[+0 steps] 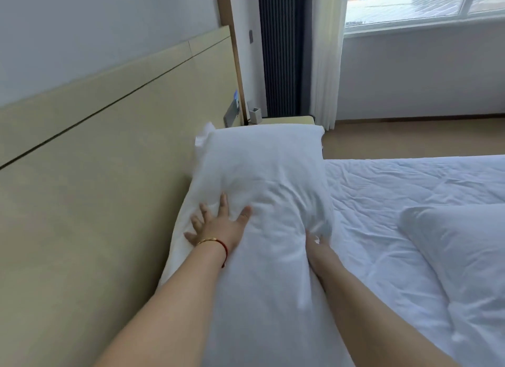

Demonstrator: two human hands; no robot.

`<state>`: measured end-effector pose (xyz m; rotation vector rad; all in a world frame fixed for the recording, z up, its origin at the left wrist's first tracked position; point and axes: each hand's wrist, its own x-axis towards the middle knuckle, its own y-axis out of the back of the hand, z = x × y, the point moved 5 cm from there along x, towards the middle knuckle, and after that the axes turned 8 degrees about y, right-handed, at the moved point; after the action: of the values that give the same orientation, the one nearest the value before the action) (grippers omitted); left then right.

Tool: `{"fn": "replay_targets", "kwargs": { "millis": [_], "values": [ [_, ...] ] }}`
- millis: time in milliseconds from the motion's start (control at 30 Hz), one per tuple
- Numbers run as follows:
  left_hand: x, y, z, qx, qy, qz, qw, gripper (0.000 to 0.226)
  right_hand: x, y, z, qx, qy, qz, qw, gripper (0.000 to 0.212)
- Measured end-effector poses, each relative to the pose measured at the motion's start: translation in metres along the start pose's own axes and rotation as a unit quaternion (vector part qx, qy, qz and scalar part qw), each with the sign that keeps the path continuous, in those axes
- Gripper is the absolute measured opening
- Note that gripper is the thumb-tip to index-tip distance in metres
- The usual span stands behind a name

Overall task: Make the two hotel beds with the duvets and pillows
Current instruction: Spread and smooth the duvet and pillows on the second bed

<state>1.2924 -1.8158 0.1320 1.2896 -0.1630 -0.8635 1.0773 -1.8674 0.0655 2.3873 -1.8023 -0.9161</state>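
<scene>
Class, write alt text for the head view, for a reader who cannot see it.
Two bare hands set a white pillow against a beige headboard: the left hand presses flat on it, the right hand holds its edge. A second pillow lies on the duvet.

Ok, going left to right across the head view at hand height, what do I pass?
Headboard → left hand, flat on the pillow → right hand, gripping the pillow's right edge → duvet → second pillow.
</scene>
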Motion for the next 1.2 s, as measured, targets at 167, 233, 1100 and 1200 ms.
{"fn": "replay_targets", "kwargs": {
  "millis": [167, 233, 1100, 1200],
  "values": [
    [0.017, 0.003, 0.052, 0.043, -0.074, 0.035, 0.996, 0.082, 0.028, -0.019, -0.038, 0.035, 0.081, -0.007, 0.996, 0.063],
    [0.024, -0.02, 0.055, 0.074, -0.085, 0.043, 0.993, 0.084, 0.034, -0.012, -0.013, -0.003, 0.049, 0.011, 0.999, 0.066],
    [-0.171, -0.259, 0.313, -0.056, -0.158, -0.127, 0.978, 0.081, 0.034, 0.419, 0.172, -0.113, -0.006, 0.268, 0.957, 0.044],
    [-0.2, -0.316, 0.324, -0.101, -0.11, -0.225, 0.963, 0.091, 0.027, 0.47, 0.219, -0.114, -0.054, 0.277, 0.953, 0.036]
  ]
}}
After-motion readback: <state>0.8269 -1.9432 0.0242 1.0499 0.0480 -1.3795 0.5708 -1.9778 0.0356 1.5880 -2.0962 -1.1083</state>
